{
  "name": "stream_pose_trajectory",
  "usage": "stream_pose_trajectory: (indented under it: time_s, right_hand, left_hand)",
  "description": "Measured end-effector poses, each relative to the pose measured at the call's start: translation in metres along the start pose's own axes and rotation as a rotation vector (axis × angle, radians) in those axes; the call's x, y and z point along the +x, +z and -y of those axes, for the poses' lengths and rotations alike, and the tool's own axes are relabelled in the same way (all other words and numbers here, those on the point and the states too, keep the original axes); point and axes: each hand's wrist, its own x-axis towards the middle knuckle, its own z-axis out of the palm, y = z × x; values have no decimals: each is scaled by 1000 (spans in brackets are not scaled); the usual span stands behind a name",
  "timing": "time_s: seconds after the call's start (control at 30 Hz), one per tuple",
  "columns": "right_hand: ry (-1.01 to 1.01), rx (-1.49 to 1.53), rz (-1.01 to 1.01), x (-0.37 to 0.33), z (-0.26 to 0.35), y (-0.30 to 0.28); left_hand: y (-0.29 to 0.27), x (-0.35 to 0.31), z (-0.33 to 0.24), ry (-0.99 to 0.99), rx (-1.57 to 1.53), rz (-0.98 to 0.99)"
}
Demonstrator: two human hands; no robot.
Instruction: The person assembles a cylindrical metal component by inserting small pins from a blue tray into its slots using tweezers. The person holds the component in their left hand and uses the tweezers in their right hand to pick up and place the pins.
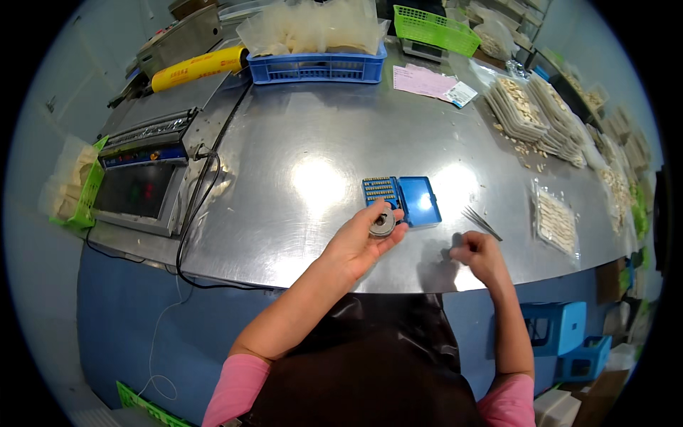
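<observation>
My left hand (353, 245) is closed round a thick round metal ring (382, 223) with a hole in its middle, held palm up above the steel table. Just behind it lies an open blue case (420, 201), its lid folded to the right. Rows of small brass-coloured pieces (379, 186) fill its left half, and my fingers hide the lower part. My right hand (482, 256) is apart from the ring, fingers curled and thumb pressed to them; whatever they hold is too small or hidden. Beyond its knuckles, metal tweezers (482, 223) rest on the table.
A wrapping machine (139, 188) with a cable stands left of the steel table (284, 206). At the back are a blue crate (316, 70), a pink paper (421, 81) and a green basket (435, 30). Stacked trays (518, 107) and a sealed pack (555, 222) lie right.
</observation>
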Motion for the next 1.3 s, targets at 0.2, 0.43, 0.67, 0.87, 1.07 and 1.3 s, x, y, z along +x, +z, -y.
stream_pose_trajectory:
  time_s: [0.2,0.43,0.67,0.87,1.07,1.3]
  right_hand:
    - [-368,-11,-14,-4,79,-5]
    - [-1001,-476,-26,15,132,33]
    - [-1094,-650,78,19,141,49]
    - [-1105,-684,109,20,142,53]
    - [-1060,-716,126,20,146,58]
    - [-629,-620,108,24,150,69]
  left_hand:
    - [1,-4,0,-12,-40,33]
    - [-4,-13,-7,0,-21,154]
    - [-3,-22,-13,-29,-69,51]
    - [-7,-21,-14,-31,-73,53]
    - [-8,-21,-14,-18,-79,70]
    - [-11,-17,-13,-26,-67,87]
